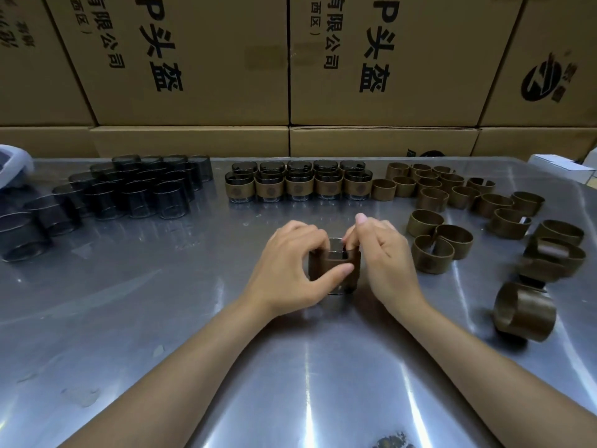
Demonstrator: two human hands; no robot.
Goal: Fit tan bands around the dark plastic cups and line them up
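while both hands' fingers clamp it, a dark cup half-sleeved in brown band

Two bare forearms, no sleeves; left hand and right hand ungloved, short nails.

Both the left hand and right hand grip a tan band around a dark cup on the worktop. Banded cups stand lined up beyond.

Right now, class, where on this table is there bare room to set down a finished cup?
Bare metal lies between the banded row and the hands, and near the front edge. Bare cups crowd the left; loose bands crowd the right.
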